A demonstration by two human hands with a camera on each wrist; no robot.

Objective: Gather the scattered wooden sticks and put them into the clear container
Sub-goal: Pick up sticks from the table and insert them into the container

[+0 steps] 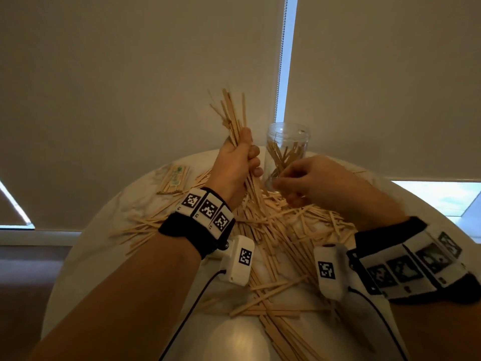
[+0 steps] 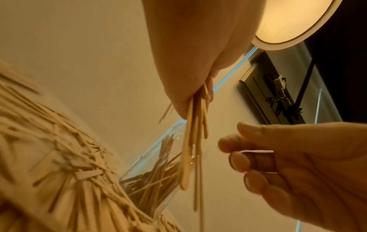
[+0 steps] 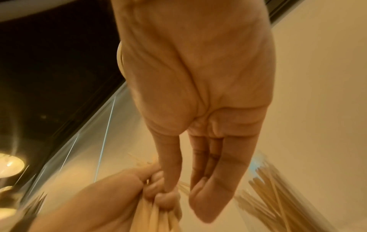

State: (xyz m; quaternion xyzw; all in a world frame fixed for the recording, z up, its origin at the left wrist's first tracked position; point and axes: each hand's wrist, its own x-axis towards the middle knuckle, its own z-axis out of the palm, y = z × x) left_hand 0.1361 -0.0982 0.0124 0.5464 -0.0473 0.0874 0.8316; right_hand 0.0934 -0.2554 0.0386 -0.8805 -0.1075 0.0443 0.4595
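Note:
My left hand (image 1: 238,158) grips a thick bundle of wooden sticks (image 1: 231,118) upright, just left of the clear container (image 1: 287,142). The container stands at the table's far edge with several sticks inside. My right hand (image 1: 307,181) hovers by the container's base, its fingers relaxed, and I see nothing in it. In the left wrist view the bundle (image 2: 196,141) hangs below my left hand (image 2: 188,62) in front of the container (image 2: 151,180), with my right hand (image 2: 288,157) beside it. In the right wrist view my right hand's (image 3: 198,141) thumb touches my left hand (image 3: 111,196).
Many loose sticks (image 1: 281,230) cover the round white table (image 1: 104,256) from the middle to its near edge. A wrapped packet of sticks (image 1: 174,179) lies at the back left. Roller blinds and a bead chain (image 1: 279,61) hang close behind the table.

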